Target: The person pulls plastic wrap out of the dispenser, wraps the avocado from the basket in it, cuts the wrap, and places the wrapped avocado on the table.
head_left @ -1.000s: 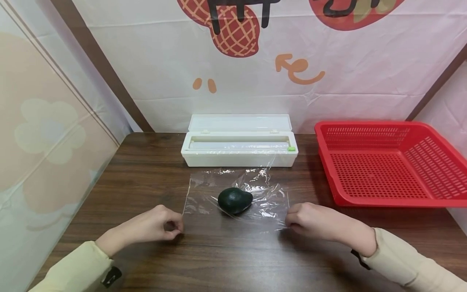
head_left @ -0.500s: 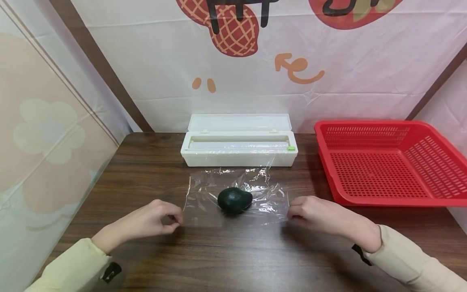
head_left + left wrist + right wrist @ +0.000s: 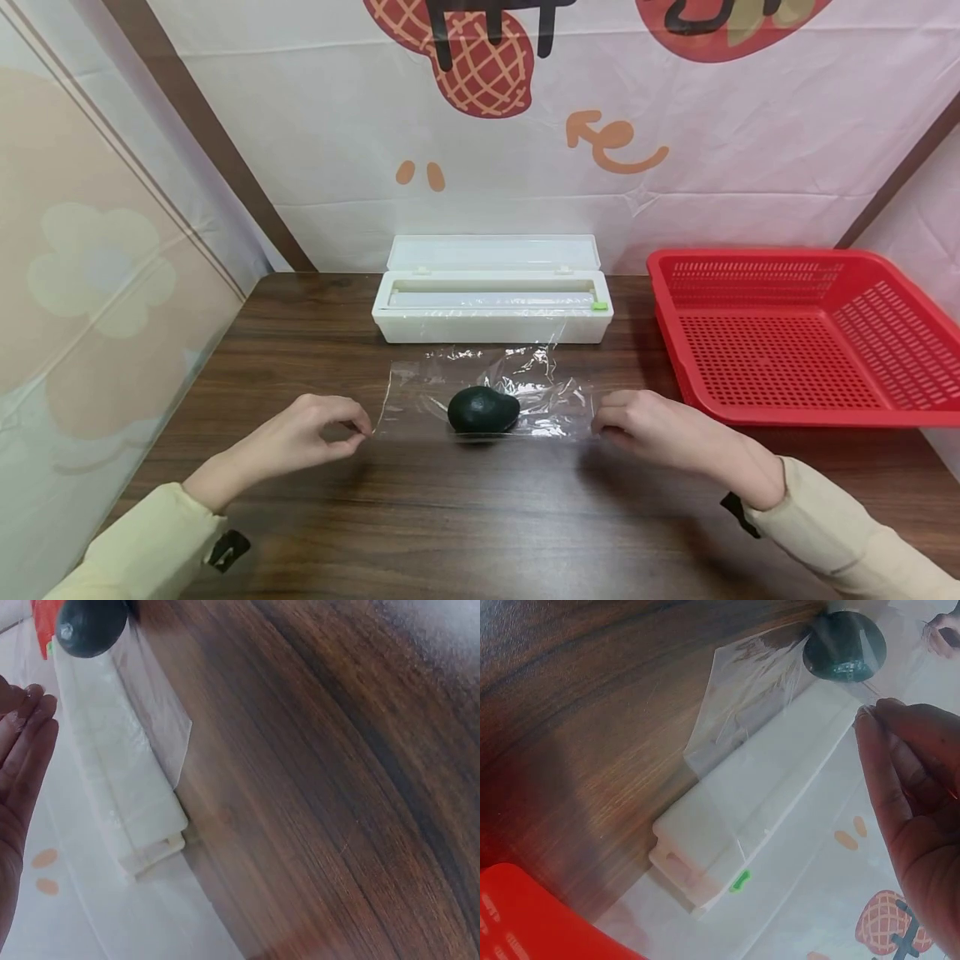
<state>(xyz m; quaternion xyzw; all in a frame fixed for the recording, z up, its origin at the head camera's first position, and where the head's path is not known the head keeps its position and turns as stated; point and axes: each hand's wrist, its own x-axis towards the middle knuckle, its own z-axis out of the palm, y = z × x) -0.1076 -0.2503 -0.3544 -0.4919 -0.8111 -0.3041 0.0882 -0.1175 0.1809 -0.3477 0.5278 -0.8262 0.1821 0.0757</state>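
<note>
A dark green avocado (image 3: 483,410) lies on a sheet of clear plastic wrap (image 3: 525,379) spread on the wooden table (image 3: 480,517). My left hand (image 3: 363,431) pinches the sheet's near left corner between thumb and forefinger. My right hand (image 3: 600,423) pinches the near right corner. The near edge is raised and drawn up close to the avocado. In the right wrist view, the fingertips (image 3: 870,712) hold film beside the avocado (image 3: 845,646). In the left wrist view, the avocado (image 3: 90,626) sits at the top with the wrap (image 3: 157,727) below it.
A white wrap dispenser box (image 3: 492,300) stands open behind the sheet. A red perforated basket (image 3: 795,333) sits at the right of the table. A patterned cloth backdrop hangs behind, and a panel borders the table's left edge.
Both hands have moved forward, away from me, carrying the near edge of the wrap up to the avocado. The avocado has not moved.
</note>
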